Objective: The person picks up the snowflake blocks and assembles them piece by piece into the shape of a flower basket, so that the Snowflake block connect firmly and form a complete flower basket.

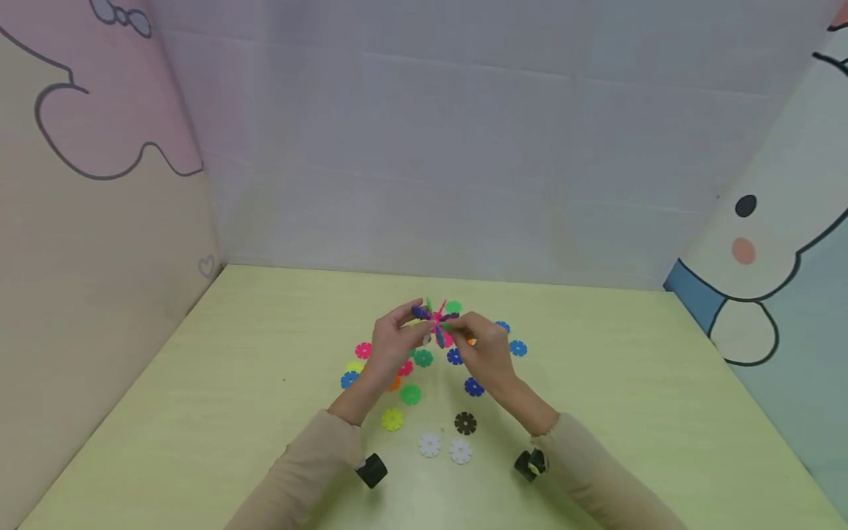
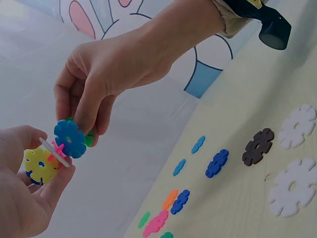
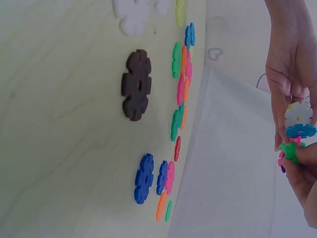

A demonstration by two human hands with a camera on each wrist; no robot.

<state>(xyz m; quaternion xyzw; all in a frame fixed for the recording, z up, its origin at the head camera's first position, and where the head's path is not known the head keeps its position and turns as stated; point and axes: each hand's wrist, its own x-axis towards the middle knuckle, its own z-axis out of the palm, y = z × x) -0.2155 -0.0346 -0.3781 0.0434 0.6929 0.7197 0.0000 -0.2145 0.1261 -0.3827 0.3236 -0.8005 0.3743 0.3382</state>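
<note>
Above the table, both hands meet at a cluster of interlocked plastic snowflake discs (image 1: 437,318) around a pink piece. My left hand (image 1: 392,344) grips it between thumb and fingers. In the left wrist view, a white disc (image 2: 53,152) stands edge-on between that thumb and a finger, with a yellow disc (image 2: 40,167) beside it and a blue disc (image 2: 70,140) on the far side. From the other side my right hand (image 1: 489,355) pinches a green disc (image 3: 289,151) at the cluster, close to the blue one. Fingers partly hide the joint.
Loose discs in several colours lie flat on the pale table (image 1: 232,412) below the hands. Nearest the body are two white discs (image 1: 429,445), a black disc (image 1: 466,423) and a yellow-green disc (image 1: 392,419). Blue discs (image 1: 518,348) lie at the right. A curtain (image 1: 430,147) hangs behind.
</note>
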